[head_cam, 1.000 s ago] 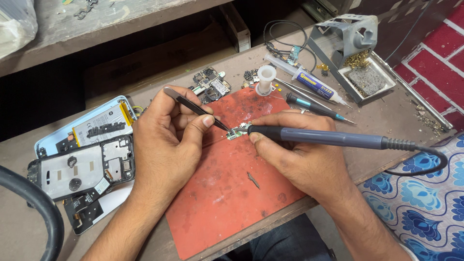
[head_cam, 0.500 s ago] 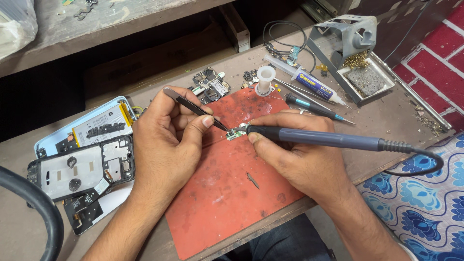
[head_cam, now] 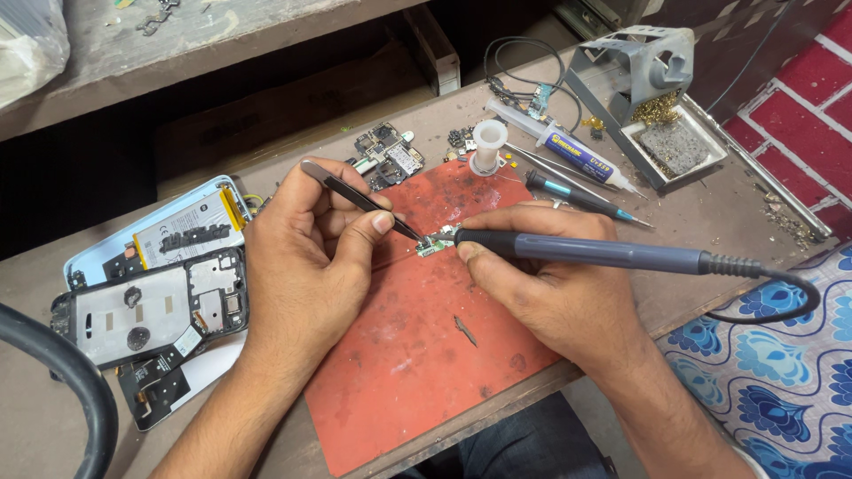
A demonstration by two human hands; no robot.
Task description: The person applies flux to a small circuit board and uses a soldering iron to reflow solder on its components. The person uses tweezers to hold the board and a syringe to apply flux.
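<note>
Now left hand point(head_cam: 306, 266) pinches tweezers point(head_cam: 359, 197); right hand point(head_cam: 550, 284) grips soldering iron point(head_cam: 603, 253).

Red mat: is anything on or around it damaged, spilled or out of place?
The red mat is stained and scorched in patches, with a small dark scrap lying loose on it. Metal crumbs are scattered along the bench's right edge. The opened phone lies in parts at the left. Nothing has tipped over.

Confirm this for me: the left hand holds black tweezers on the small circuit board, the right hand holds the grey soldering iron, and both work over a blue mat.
Not quite: the mat is red, not blue, as the head view shows. The rest stands: the left hand holds black tweezers on the small circuit board, and the right hand holds the grey soldering iron.
</note>
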